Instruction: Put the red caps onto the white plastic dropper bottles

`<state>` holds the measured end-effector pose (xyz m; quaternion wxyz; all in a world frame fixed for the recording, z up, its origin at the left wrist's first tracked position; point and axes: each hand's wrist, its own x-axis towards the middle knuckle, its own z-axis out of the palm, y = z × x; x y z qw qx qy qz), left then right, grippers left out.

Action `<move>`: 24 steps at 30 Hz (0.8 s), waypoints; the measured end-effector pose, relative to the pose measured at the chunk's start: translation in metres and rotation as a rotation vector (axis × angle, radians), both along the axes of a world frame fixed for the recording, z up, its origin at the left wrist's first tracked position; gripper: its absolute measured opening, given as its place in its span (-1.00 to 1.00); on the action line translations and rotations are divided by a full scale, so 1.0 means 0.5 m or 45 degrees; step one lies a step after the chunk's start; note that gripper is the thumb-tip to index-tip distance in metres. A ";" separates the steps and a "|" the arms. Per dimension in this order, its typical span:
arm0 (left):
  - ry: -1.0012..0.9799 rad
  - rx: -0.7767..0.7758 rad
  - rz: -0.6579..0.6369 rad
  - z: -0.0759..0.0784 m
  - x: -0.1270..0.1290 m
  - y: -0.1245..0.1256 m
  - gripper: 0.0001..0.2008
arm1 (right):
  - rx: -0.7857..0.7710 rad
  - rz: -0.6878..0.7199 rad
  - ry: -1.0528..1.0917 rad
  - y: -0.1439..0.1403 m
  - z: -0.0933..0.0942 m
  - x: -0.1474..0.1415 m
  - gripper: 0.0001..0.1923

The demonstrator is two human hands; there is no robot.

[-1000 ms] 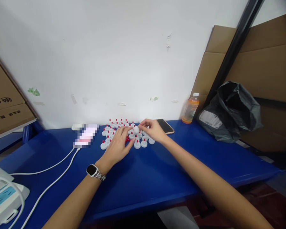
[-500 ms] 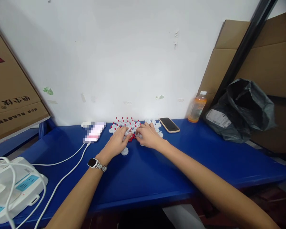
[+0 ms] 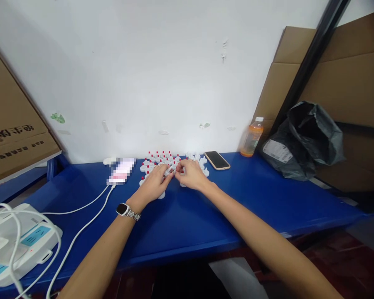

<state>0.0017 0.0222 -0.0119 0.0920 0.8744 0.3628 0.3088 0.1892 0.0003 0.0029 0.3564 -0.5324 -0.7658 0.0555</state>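
Head view: on the blue table point(image 3: 205, 224), far from the near edge, the left hand point(image 3: 154, 187) and right hand point(image 3: 191, 176) meet fingertip to fingertip, pinching a small white plastic cap point(image 3: 172, 170) amid red-tipped white caps point(image 3: 158, 160); right lies a dark phone point(image 3: 217, 160).

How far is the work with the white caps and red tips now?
Looks done: rows of red-tipped caps stand by the wall. In hand: left hand and right hand meet over one piece, too small to tell. Left: plain caps and loose red tips.
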 end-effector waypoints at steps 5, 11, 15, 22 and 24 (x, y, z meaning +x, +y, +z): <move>0.030 -0.019 -0.016 0.007 0.020 -0.019 -0.67 | -0.117 0.129 0.825 -0.010 -0.004 0.013 -0.88; 0.063 -0.007 -0.077 0.007 0.039 -0.039 -0.66 | -0.125 0.229 1.128 -0.015 -0.027 -0.001 -0.73; 0.057 0.008 -0.108 0.003 0.038 -0.040 -0.66 | -0.073 0.228 1.096 -0.019 -0.031 -0.009 -0.71; 0.004 0.011 -0.139 -0.003 0.031 -0.037 -0.68 | -0.030 0.206 0.997 -0.029 -0.038 -0.017 -0.70; -0.003 -0.011 -0.147 -0.004 0.029 -0.040 -0.67 | 0.020 0.187 0.940 -0.035 -0.037 -0.019 -0.70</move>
